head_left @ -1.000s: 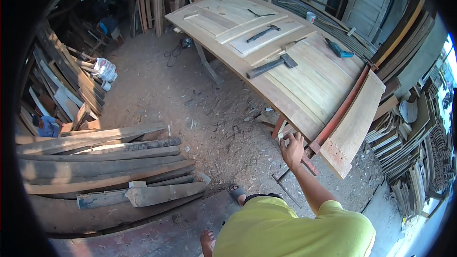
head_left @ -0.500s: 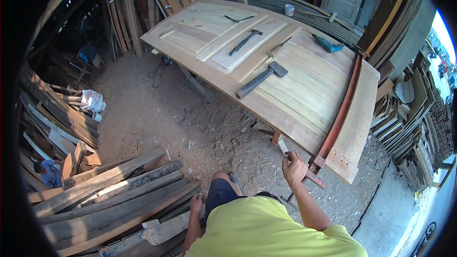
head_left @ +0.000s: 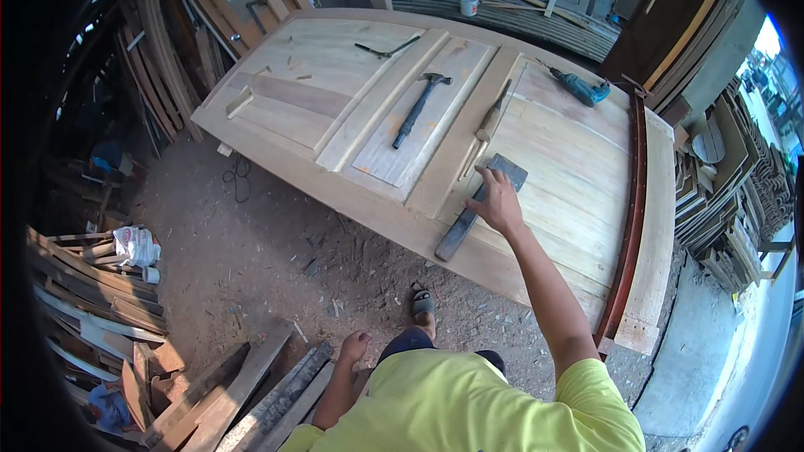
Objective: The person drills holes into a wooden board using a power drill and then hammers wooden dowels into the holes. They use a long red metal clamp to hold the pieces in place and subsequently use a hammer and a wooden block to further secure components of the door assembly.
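A large panelled wooden door [head_left: 586, 192] lies flat at table height in front of me. My right hand [head_left: 498, 205] reaches over a dark mallet [head_left: 455, 237], close to where its block head meets the handle. Its fingers are spread; whether they touch the mallet I cannot tell. My left hand [head_left: 355, 346] hangs low at my side, fingers curled, with nothing visible in it. Left of the mallet lie a chisel [head_left: 486, 124] and a claw hammer [head_left: 414, 113]. A teal power drill [head_left: 582, 88] rests at the far right, near a long red bar clamp [head_left: 636, 192] across the door.
Timber planks [head_left: 251, 393] are piled at lower left, near a white sack [head_left: 136, 245]. A thin dark tool [head_left: 387, 49] and a small wood block [head_left: 239, 102] lie on the door's far left. Stacked boards [head_left: 729, 167] line the right side. A white bucket [head_left: 469, 5] stands behind.
My right hand has moved from the clamp's near end up and left to the mallet. My body has come closer to the door, and a sandalled foot now shows.
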Motion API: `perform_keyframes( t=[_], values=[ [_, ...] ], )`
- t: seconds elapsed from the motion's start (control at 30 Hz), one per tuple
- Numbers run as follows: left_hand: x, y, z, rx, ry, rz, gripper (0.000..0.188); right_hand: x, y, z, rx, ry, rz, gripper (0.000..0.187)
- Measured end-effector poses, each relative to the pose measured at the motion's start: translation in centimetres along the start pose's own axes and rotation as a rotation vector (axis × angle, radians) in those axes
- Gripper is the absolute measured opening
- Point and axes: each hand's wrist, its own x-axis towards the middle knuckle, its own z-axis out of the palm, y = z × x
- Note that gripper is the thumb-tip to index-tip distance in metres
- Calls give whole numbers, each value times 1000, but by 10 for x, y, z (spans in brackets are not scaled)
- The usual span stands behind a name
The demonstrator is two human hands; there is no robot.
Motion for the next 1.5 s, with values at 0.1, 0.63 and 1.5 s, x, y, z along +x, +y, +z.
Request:
perform_keyframes(
  t=[0.1, 0.63, 1.5],
  values=[
    [46, 1, -45, -217, 111, 37, 45, 93, 40, 35, -254, -169, 28, 107],
    [145, 257, -202, -217, 778, 568, 25, 140, 62, 54, -186, -404, 106, 66],
    [332, 574, -169, -308, -32, 530, 39, -199, 175, -131, 40, 831, 1005, 29]
  ],
)
